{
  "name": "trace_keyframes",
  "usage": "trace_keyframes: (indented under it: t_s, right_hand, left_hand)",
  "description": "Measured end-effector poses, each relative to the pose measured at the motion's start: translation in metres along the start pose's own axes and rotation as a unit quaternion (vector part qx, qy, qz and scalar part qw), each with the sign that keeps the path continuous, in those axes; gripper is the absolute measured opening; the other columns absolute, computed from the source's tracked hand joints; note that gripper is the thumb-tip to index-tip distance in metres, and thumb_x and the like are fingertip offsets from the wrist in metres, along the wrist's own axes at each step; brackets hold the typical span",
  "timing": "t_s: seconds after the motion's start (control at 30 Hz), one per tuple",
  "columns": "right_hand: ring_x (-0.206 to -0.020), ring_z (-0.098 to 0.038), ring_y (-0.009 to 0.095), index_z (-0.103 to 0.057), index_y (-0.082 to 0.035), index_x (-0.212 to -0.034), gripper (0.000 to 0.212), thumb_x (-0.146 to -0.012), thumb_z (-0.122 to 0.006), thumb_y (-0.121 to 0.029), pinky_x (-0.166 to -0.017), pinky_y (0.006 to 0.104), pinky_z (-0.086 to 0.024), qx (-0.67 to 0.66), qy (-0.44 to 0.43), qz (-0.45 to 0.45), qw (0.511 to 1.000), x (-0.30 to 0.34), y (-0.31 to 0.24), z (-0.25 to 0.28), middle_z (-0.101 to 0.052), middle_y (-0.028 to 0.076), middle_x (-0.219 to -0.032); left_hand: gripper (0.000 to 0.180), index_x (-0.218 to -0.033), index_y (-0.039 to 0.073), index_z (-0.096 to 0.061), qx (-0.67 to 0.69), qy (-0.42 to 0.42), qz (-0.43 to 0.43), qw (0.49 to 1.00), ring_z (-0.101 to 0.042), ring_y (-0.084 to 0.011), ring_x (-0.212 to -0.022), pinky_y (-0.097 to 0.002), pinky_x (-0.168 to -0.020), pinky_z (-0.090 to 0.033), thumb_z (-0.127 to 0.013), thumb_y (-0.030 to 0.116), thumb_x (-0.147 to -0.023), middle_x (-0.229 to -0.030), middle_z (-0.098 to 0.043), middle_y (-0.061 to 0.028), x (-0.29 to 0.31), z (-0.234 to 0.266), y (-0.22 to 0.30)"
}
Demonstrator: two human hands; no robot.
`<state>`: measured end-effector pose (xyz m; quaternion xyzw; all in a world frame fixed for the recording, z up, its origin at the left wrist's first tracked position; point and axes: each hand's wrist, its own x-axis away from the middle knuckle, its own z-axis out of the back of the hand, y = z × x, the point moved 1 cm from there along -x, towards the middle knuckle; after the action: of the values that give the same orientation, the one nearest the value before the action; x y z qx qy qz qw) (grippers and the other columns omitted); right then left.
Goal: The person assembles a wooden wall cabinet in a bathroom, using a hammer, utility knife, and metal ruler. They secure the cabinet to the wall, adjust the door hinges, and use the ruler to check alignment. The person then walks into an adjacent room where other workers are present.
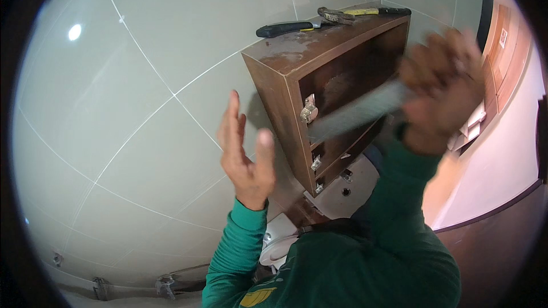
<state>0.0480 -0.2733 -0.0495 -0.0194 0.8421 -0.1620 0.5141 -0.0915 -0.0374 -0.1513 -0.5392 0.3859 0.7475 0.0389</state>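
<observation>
Tiled wall (165, 34): grey, directly behind the cabinet. Brown wooden cabinet (279, 108): against that wall, interior exposed at the front, dusty patches on top. White washbasin (367, 175): below the cabinet. White toilet (278, 249): below the cabinet too, off toward its left.

Right hand (442, 88): in front of the cabinet's right end, motion-blurred; grip wrapped around one end of a flat pale strip. Left hand (246, 162): just left of the cabinet's side panel, nothing held; grip wide, fingers up, thumb apart.

Pale strip (365, 107): slants across the cabinet front, far end at its left edge; blur, can't tell if touching. Hammer (365, 12): yellow-and-black handle, on the cabinet top, toward the right. Black-handled tool (285, 28): cabinet top, toward the left. Metal hinges (309, 109): one above another inside the cabinet's left edge.
</observation>
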Motion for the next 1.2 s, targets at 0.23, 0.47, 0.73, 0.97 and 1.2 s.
trace_keyframes:
  t_s: [0.23, 0.47, 0.73, 0.97, 1.2]
  right_hand:
    - [-0.044, -0.026, 0.005, -0.047, -0.017, -0.074, 0.042, -0.113, -0.047, -0.033, -0.044, 0.0250, -0.023, 0.339, 0.268, 0.021, 0.901, 0.101, -0.083, 0.056, -0.035, -0.005, -0.055]
    - [-0.061, -0.046, 0.019, -0.059, 0.003, -0.084, 0.044, -0.110, -0.058, -0.032, -0.056, 0.0382, -0.039, 0.788, 0.295, -0.150, 0.519, 0.226, -0.071, 0.150, -0.050, 0.010, -0.066]
    - [-0.083, -0.070, 0.038, -0.065, -0.003, -0.111, 0.021, -0.094, -0.072, -0.012, -0.074, 0.0434, -0.057, 0.787, 0.143, -0.220, 0.558, 0.243, -0.030, 0.140, -0.069, 0.019, -0.094]
    - [-0.091, -0.070, 0.031, -0.071, -0.015, -0.129, 0.045, -0.086, -0.082, -0.009, -0.077, 0.0404, -0.058, 0.686, -0.057, 0.101, 0.719, 0.073, 0.029, 0.031, -0.063, 0.012, -0.114]
    - [-0.094, -0.070, 0.030, -0.072, -0.013, -0.114, 0.031, -0.085, -0.081, -0.012, -0.077, 0.0415, -0.058, 0.645, -0.211, 0.099, 0.728, 0.001, 0.080, 0.015, -0.063, 0.006, -0.112]
  left_hand:
    - [0.037, -0.128, 0.009, -0.076, -0.181, -0.062, -0.162, 0.968, -0.059, -0.0284, -0.129, -0.0415, -0.111, -0.046, -0.080, 0.015, -0.092, -0.140, -0.069, -0.0145, -0.064, -0.025, 0.011]
    - [0.027, -0.113, 0.008, -0.081, -0.142, -0.007, -0.131, 0.981, -0.065, -0.0315, -0.118, -0.0422, -0.108, -0.048, -0.084, 0.007, -0.086, -0.120, -0.078, -0.0096, -0.059, -0.039, 0.015]
    - [0.038, -0.124, 0.005, -0.066, -0.070, -0.005, -0.057, 0.996, -0.061, -0.0273, -0.128, -0.0471, -0.114, -0.046, -0.082, 0.007, -0.089, -0.138, -0.066, -0.0144, -0.049, -0.041, 0.014]
    - [0.050, -0.132, 0.005, -0.055, -0.035, -0.025, 0.015, 0.999, -0.058, -0.0276, -0.127, -0.0489, -0.106, -0.054, -0.080, 0.007, -0.089, -0.149, -0.054, -0.0170, -0.036, -0.037, 0.021]
    - [0.048, -0.133, 0.007, -0.060, 0.007, -0.024, 0.042, 0.999, -0.061, -0.0210, -0.115, -0.0339, -0.089, -0.064, -0.078, 0.000, -0.090, -0.143, -0.057, -0.0119, -0.040, -0.036, 0.025]
